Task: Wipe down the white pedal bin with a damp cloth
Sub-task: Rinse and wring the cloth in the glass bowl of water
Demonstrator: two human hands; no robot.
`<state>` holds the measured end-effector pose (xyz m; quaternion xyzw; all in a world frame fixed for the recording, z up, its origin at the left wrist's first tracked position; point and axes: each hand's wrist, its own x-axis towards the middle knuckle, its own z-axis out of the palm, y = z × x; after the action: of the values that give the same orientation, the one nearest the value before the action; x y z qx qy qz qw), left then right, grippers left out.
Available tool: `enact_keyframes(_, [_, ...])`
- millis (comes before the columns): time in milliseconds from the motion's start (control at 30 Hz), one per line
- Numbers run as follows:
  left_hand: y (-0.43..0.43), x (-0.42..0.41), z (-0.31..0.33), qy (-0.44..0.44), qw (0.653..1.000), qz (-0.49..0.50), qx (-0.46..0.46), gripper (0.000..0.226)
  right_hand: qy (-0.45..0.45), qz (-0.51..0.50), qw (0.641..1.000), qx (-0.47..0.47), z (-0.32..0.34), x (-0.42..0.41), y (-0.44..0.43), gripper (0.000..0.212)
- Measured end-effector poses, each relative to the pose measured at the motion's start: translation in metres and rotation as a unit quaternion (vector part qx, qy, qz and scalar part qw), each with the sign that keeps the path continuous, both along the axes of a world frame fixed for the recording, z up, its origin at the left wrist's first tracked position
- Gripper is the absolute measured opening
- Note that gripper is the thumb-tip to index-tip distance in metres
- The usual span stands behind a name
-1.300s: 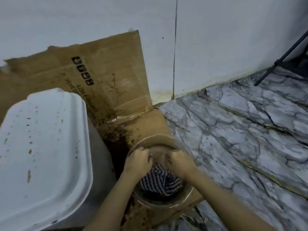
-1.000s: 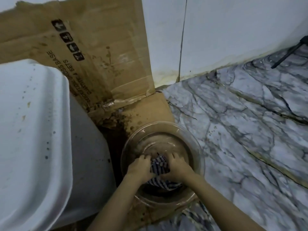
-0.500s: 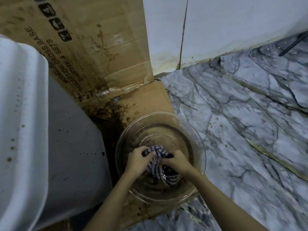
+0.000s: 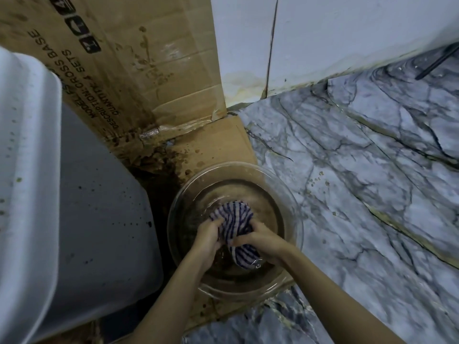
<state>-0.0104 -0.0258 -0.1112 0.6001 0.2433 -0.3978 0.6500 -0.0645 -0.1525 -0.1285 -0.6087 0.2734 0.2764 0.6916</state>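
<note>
I judge the step in hand to be wringing out the blue-and-white striped cloth [image 4: 232, 220] over the clear glass bowl [image 4: 290, 207], and the point is to get it damp rather than dripping. I should twist my two fists in opposite directions, squeeze along the whole bunch and not just the middle, and hold it low inside the bowl so the brownish water falls back in and not onto the stained brown cardboard sheet [image 4: 211, 145] beneath. The tail of cloth hanging under my wrists needs gathering up too, or it will carry water across to the bin. Once it stops running, I'd fold it into a flat pad for wiping.

My left hand [image 4: 207, 238] is curled tight round the near-left side of the bunch, its fingers pressed into the fabric. My right hand [image 4: 260, 240] grips the other side just as closely, with the thumb over the stripes. The two fists almost meet, and neither has a free finger. The cloth bulges out beyond my knuckles.

The white plastic pedal bin [image 4: 99, 219] stands just left of the bowl, well apart from my hands. Its side is speckled with dark spots and its pale lid [image 4: 24, 170] is flecked too, all of it not yet wiped.
</note>
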Motion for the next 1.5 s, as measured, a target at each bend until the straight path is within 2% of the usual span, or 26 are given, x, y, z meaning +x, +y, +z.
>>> enact_keyframes(100, [0.0, 0.002, 0.005, -0.008, 0.998, -0.057, -0.033, 0.038, -0.032, 0.08, 0.988, -0.125, -0.002, 0.006, 0.01, 0.082])
enact_keyframes(133, [0.002, 0.002, 0.005, -0.011, 0.996, -0.074, -0.041, 0.038, -0.053, 0.081, 0.983, -0.155, -0.004, 0.007, 0.012, 0.079])
enact_keyframes(233, [0.012, 0.004, 0.004, -0.028, 0.994, -0.089, -0.053, 0.036, -0.069, 0.059, 0.979, -0.183, 0.002, 0.006, 0.007, 0.045])
enact_keyframes(333, [0.017, 0.008, 0.001, -0.092, 0.992, -0.088, -0.004, 0.039, -0.062, 0.067, 0.982, -0.168, 0.016, 0.003, -0.003, 0.028])
enact_keyframes(367, [0.015, 0.008, 0.001, -0.098, 0.992, -0.082, -0.016, 0.042, -0.073, 0.068, 0.982, -0.159, 0.021, 0.003, -0.005, 0.024])
enact_keyframes(467, [0.002, 0.01, 0.004, -0.04, 0.991, -0.052, -0.114, 0.058, -0.095, 0.043, 0.991, -0.081, 0.034, 0.003, -0.004, 0.018])
enact_keyframes(567, [-0.007, 0.012, 0.011, 0.022, 0.983, -0.018, -0.182, 0.029, -0.079, 0.009, 0.997, 0.013, 0.04, 0.004, -0.004, 0.022])
enact_keyframes(667, [-0.012, 0.015, 0.014, 0.0, 0.988, -0.016, -0.153, 0.024, -0.044, -0.054, 0.995, 0.072, 0.047, 0.004, -0.002, 0.029])
enact_keyframes(767, [-0.014, 0.018, 0.013, -0.046, 0.991, 0.048, -0.116, 0.026, 0.023, -0.156, 0.969, 0.19, 0.047, 0.001, -0.002, 0.041])
enact_keyframes(867, [-0.014, 0.02, 0.01, -0.071, 0.989, 0.062, -0.112, 0.025, 0.021, -0.202, 0.917, 0.344, 0.038, -0.004, 0.0, 0.052])
enact_keyframes(933, [-0.014, 0.022, 0.012, -0.07, 0.989, 0.064, -0.113, 0.022, 0.012, -0.195, 0.885, 0.423, 0.033, -0.006, -0.002, 0.072])
enact_keyframes(967, [-0.015, 0.024, 0.013, -0.068, 0.989, 0.068, -0.111, 0.023, 0.011, -0.162, 0.885, 0.436, 0.032, -0.007, -0.004, 0.076])
enact_keyframes(1067, [-0.014, 0.031, 0.014, -0.088, 0.988, 0.07, -0.109, 0.02, 0.033, -0.019, 0.928, 0.37, 0.041, -0.006, -0.011, 0.07])
enact_keyframes(1133, [-0.013, 0.034, 0.015, -0.094, 0.988, 0.065, -0.108, 0.017, 0.031, 0.026, 0.95, 0.309, 0.047, -0.004, -0.015, 0.064])
enact_keyframes(1267, [-0.012, 0.031, 0.013, -0.098, 0.992, 0.026, -0.072, 0.029, 0.008, -0.048, 0.981, 0.188, 0.052, 0.003, -0.015, 0.033])
enact_keyframes(1333, [-0.012, 0.03, 0.013, -0.1, 0.994, 0.011, -0.05, 0.033, -0.012, -0.091, 0.984, 0.154, 0.047, 0.004, -0.012, 0.038])
enact_keyframes(1400, [-0.012, 0.03, 0.014, -0.114, 0.992, 0.006, -0.047, 0.026, -0.024, -0.137, 0.98, 0.144, 0.042, 0.005, -0.008, 0.039])
enact_keyframes(1500, [-0.016, 0.027, 0.017, -0.152, 0.987, -0.019, -0.039, 0.013, -0.011, -0.136, 0.979, 0.152, 0.043, 0.011, -0.003, 0.046])
